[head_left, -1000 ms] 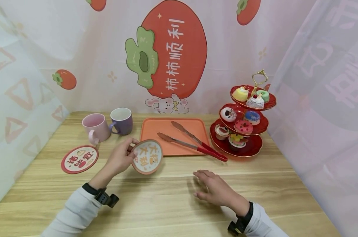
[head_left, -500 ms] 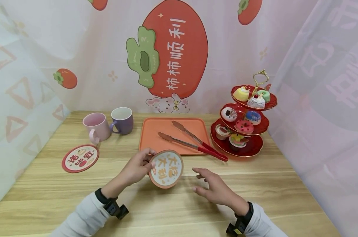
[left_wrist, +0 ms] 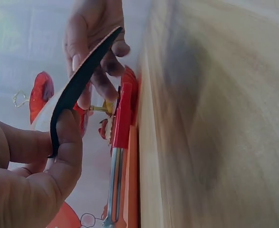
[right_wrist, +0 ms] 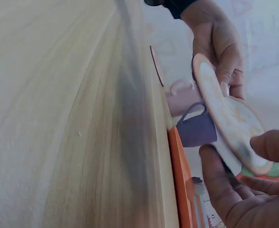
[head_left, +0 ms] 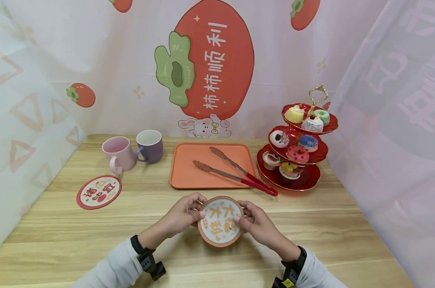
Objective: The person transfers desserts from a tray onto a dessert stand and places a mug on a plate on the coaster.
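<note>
A round coaster [head_left: 220,222] with an orange rim and orange lettering is held between both hands above the table. My left hand [head_left: 181,214] pinches its left edge, thumb on the printed face. On the right edge, my right hand [head_left: 263,226] has its thumb over the face and fingers behind. In the left wrist view the coaster [left_wrist: 77,85] shows its dark underside, slightly bent. The right wrist view shows the coaster's printed face [right_wrist: 229,111] tilted, clear of the wood.
Behind the hands lies an orange tray [head_left: 188,176] with red-handled tongs [head_left: 255,182] across it. A red tiered stand [head_left: 311,176] with cakes and doughnuts stands right. Far left are a pink mug [head_left: 120,156], a purple mug [head_left: 150,148] and a red-rimmed coaster [head_left: 99,192].
My left hand has carried the orange-rimmed coaster right and toward me. My right hand, apart from it before, now grips its right edge.
</note>
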### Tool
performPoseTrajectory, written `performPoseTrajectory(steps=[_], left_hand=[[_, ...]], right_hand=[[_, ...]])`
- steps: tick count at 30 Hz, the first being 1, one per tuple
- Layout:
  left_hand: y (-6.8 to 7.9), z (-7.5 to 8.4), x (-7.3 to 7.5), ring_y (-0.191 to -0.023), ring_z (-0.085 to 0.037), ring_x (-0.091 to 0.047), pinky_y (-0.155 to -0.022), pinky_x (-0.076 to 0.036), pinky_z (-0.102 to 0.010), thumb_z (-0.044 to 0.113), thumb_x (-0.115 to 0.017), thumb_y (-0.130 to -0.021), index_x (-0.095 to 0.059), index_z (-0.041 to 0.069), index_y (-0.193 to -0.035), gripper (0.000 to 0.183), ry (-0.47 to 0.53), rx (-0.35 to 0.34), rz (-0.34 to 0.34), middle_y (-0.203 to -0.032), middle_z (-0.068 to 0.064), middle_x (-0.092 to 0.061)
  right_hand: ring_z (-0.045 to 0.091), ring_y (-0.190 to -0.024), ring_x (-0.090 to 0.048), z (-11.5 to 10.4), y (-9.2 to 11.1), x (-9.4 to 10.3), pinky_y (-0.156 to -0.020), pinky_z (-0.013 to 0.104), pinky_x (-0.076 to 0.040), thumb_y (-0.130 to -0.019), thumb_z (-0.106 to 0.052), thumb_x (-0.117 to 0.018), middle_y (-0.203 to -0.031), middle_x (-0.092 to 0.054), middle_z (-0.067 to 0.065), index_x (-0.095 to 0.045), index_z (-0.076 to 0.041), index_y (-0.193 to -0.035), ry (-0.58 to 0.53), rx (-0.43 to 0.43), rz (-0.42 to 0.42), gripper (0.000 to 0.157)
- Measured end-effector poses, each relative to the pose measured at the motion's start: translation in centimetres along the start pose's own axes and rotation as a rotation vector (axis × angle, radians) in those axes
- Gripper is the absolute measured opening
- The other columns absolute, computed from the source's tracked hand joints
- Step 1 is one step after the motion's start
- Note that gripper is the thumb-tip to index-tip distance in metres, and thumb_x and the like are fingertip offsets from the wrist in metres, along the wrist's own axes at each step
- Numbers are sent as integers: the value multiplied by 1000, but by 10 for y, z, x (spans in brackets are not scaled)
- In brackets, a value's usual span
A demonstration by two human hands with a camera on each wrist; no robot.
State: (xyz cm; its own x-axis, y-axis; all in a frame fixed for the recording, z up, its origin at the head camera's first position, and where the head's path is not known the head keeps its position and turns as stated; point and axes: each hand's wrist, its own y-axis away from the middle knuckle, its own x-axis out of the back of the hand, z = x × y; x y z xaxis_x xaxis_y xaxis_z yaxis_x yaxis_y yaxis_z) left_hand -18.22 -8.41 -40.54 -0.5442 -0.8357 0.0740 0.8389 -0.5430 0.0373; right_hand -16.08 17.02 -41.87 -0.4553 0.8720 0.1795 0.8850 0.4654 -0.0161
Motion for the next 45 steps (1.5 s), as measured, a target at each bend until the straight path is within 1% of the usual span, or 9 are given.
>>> performPoseTrajectory(steps=[3,6,13,22,27,31,34,40,45], left_hand=[[0,-2,-3,-69,-23,-60,-58,-51,-43,-5,-51,-91,-48,-6,-109,18,8,13,2,-87,-14,-53],[1,-3,-4,-69,-23,-60,-58,-51,-41,-6,-52,-91,-48,-7,-108,18,31,30,-4,-87,-14,-52],[3,-3,-6,-69,-23,-62,-59,-52,-42,-6,-53,-90,-48,-8,-108,19,54,34,-16,-87,-14,-53],[4,-5,-6,-71,-22,-59,-58,-51,-34,-2,-59,-87,-47,-8,-110,27,20,31,-18,-89,-15,-53],[3,-9,-2,-77,-22,-57,-62,-49,-33,3,-64,-84,-49,-7,-111,33,-118,7,33,-92,-13,-53],[3,-13,5,-79,-23,-56,-63,-50,-39,4,-63,-85,-51,-7,-110,30,-211,15,71,-95,-14,-53],[3,-17,12,-78,-22,-56,-64,-49,-37,4,-62,-86,-54,-5,-107,24,-305,10,87,-93,-12,-55],[5,-19,26,-73,-15,-55,-66,-45,-33,6,-63,-85,-59,2,-99,15,-558,-21,141,-83,-1,-57],[6,-20,35,-71,-13,-54,-65,-45,-33,6,-65,-83,-60,3,-95,13,-665,-6,157,-79,2,-56]], right_hand=[[24,-76,-64,1,1,0,-61,37,-52,-96,-6,-49,-97,-60,19,-39,12,-129,-22,-11,17,38],[24,-73,-64,3,1,0,-58,34,-52,-96,-2,-48,-94,-62,19,-42,13,-126,-32,-13,27,34],[24,-73,-64,2,2,0,-58,32,-52,-95,-2,-50,-92,-63,19,-45,12,-124,-14,-21,36,32],[23,-71,-64,2,3,1,-57,32,-52,-95,-3,-50,-92,-62,20,-47,12,-122,-28,-1,53,31],[24,-71,-64,1,7,7,-58,33,-52,-95,-3,-50,-95,-61,22,-46,13,-122,-42,-2,95,32],[22,-71,-63,2,14,15,-58,31,-51,-95,-4,-51,-95,-62,22,-47,13,-121,-47,-25,151,32],[20,-71,-63,4,20,23,-58,29,-51,-94,-5,-53,-95,-62,22,-47,13,-120,-58,-47,204,32],[17,-71,-62,2,33,43,-60,29,-51,-94,-2,-53,-92,-61,20,-48,13,-119,-60,-69,356,30],[13,-64,-59,-2,44,64,-54,25,-49,-95,-2,-50,-82,-60,13,-46,16,-116,-37,-7,477,29]])
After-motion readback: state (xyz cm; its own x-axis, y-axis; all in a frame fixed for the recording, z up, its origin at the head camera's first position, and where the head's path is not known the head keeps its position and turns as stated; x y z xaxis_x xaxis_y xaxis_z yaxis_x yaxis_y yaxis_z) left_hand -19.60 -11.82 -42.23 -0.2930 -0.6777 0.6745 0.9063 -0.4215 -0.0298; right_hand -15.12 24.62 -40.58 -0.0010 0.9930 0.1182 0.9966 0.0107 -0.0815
